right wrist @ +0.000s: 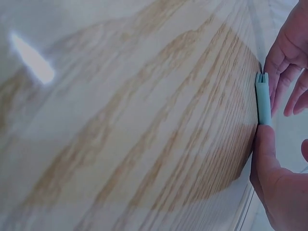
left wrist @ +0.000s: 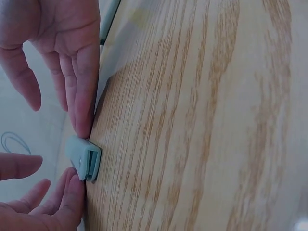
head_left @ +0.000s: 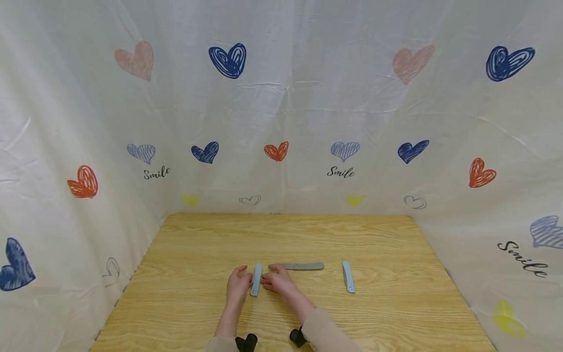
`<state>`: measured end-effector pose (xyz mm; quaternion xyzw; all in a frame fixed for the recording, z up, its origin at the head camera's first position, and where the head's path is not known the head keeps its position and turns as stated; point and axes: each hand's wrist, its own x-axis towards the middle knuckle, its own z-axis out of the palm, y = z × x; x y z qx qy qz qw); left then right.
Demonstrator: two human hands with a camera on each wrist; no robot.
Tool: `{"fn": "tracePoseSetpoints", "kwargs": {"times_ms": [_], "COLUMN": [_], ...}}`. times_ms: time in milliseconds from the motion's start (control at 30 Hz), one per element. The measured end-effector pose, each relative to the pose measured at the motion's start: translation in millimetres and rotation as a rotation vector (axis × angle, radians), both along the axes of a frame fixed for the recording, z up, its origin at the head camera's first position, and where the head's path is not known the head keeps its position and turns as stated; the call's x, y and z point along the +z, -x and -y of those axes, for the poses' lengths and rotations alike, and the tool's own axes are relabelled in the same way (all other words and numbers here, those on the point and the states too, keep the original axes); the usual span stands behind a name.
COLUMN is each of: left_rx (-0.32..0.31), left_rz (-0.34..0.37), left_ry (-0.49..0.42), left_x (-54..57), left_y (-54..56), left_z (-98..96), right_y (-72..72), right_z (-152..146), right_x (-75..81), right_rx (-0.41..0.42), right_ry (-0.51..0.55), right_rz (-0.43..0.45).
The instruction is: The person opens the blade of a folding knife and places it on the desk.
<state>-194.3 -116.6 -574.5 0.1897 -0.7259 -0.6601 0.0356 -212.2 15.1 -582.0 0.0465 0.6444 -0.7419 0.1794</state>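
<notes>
Apparently touching both hands (head_left: 239, 283) (head_left: 278, 281), a blue knife (head_left: 256, 280) lies between them.

Smooth plastic and metal over wood grain.
Left blue folding knife (head_left: 256, 279) and right blue folding knife (head_left: 348, 277): 2 pieces, plastic-look, smooth, low sheen. Grey knife (head_left: 310, 266): plastic-look grip, metal-look blade (head_left: 287, 267). Worktop (head_left: 374, 244): wood-grain, smooth, glossy under light. Backdrop sheet (head_left: 290, 107): creased, faint sheen, cloth or plastic uncertain. Sleeve (head_left: 327, 332): matt cloth.
</notes>
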Motion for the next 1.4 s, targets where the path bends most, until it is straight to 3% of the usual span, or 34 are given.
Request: {"fn": "tracePoseSetpoints", "kwargs": {"times_ms": [300, 533, 733, 867, 1167, 1400], "left_rx": [-0.033, -0.044, -0.079, -0.125, -0.26, -0.395], "left_rz": [-0.019, -0.027, -0.01, 0.001, -0.003, -0.004], "left_ry": [-0.042, 0.016, -0.146, -0.243, -0.299, -0.316], "left_x": [-3.5, -4.1, -2.9, -1.7, 1.4, 4.2], "left_y": [0.0, -1.3, -3.9, -6.5, -10.6, -13.3], "left_z": [1.4, 0.7, 0.5, 1.3, -2.2, -14.5], "right_y": [-0.9, -3.1, -6.1, -6.3, -6.9, -11.8], "right_z": [-1.7, -3.8, -6.5, -9.3, -21.9, -39.9], "right_x": [0.9, 3.6, 2.0, -0.9, 3.1, 4.7], "right_rx": [-0.015, 0.001, 0.011, -0.002, 0.02, 0.1], "right_ry": [0.027, 0.049, 0.037, 0.016, -0.072, -0.065], "right_rz": [0.005, 0.004, -0.019, -0.037, -0.086, -0.147]}}
